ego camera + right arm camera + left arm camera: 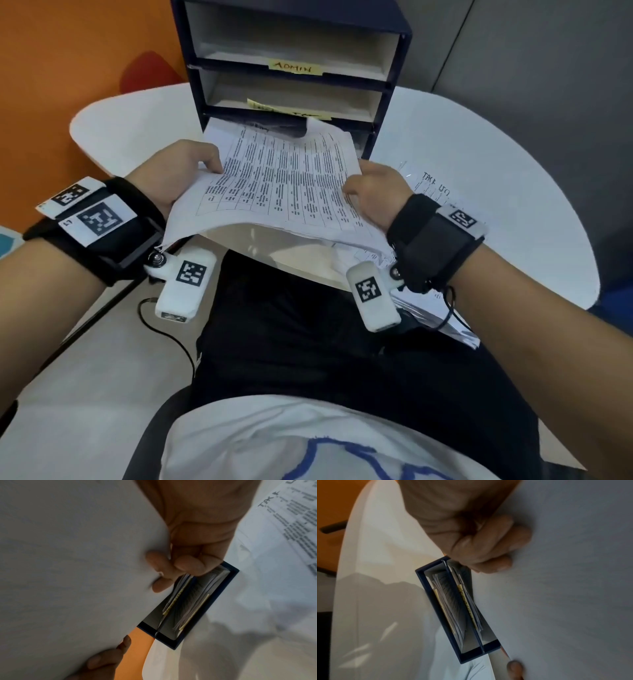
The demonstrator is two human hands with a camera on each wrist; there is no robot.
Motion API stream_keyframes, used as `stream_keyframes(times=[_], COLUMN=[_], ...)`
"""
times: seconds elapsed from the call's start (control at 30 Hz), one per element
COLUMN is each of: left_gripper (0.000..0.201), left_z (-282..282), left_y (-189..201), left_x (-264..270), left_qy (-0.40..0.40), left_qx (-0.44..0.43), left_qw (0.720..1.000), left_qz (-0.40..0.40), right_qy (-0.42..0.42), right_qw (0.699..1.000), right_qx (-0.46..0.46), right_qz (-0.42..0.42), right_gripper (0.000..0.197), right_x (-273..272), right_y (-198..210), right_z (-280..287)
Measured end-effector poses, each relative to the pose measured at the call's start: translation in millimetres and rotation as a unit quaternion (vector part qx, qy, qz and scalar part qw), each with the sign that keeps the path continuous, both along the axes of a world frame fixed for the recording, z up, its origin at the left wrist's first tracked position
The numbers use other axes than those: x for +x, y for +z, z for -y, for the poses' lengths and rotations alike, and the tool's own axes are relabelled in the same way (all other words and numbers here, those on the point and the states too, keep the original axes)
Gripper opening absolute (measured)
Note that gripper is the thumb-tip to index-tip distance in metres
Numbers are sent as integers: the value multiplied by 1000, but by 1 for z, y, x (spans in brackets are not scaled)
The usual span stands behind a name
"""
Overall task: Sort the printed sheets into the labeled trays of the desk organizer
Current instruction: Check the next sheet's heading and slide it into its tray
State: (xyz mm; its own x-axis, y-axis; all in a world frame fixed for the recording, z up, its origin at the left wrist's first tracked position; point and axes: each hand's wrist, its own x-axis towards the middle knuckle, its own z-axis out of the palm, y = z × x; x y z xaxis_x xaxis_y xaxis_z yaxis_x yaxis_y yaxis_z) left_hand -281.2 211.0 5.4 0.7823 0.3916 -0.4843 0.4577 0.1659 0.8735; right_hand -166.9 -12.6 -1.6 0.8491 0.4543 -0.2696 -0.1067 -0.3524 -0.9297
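Both hands hold a printed sheet [281,178] with a dense table over the near table edge. My left hand [178,171] grips its left edge, thumb on top; the curled fingers [488,547] lie under the blank underside [565,588]. My right hand [375,192] pinches the right edge, with fingers [163,572] beneath the sheet [77,561]. Behind stands the dark blue desk organizer [294,68] with yellow tray labels, the upper one reading ADMIN [294,66]. Its lower trays [453,608] [192,601] hold several sheets.
More printed sheets [435,192] lie on the white round table [479,154] to the right, under my right wrist; they also show in the right wrist view [291,520]. An orange wall [68,68] is at the left. My lap is below the table edge.
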Motion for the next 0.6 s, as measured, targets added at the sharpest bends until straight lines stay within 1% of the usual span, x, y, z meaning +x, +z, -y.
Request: stream_keyframes(times=[0.07, 0.13, 0.17, 0.27, 0.37, 0.4, 0.43, 0.47, 0.53, 0.6], left_gripper=[23, 17, 14, 7, 17, 19, 22, 23, 20, 13], left_z=[-3, -3, -3, -4, -9, -10, -12, -12, -12, -11], left_y=[-2, -3, -5, -15, -21, -23, -26, -29, -35, -40], left_x=[3, 6, 8, 10, 16, 19, 21, 23, 27, 29], left_qy=[25, 37, 31, -23, -27, -19, -9, 3, 33, 60], left_qx=[5, 27, 36, 52, 78, 85, 89, 88, 76, 65], left_qw=[1000, 999, 999, 998, 997, 996, 996, 996, 997, 996], left_qz=[12, 20, 14, -1, 8, 8, 7, 6, 5, 12], right_qy=[-18, -50, -68, -100, -120, -121, -115, -103, -63, -43], right_qw=[1000, 998, 996, 994, 991, 990, 990, 990, 990, 988], right_qx=[16, 38, 47, 49, 49, 43, 26, 4, -43, -73], right_qz=[5, -6, -15, -23, -45, -63, -81, -97, -122, -130], right_gripper=[27, 24, 23, 18, 11, 13, 20, 23, 15, 13], right_x=[8, 17, 21, 34, 38, 38, 38, 36, 31, 28], right_y=[1, 2, 1, -9, -16, -19, -20, -22, -23, -27], right_z=[-7, -12, -15, -18, -16, -15, -14, -13, -13, -15])
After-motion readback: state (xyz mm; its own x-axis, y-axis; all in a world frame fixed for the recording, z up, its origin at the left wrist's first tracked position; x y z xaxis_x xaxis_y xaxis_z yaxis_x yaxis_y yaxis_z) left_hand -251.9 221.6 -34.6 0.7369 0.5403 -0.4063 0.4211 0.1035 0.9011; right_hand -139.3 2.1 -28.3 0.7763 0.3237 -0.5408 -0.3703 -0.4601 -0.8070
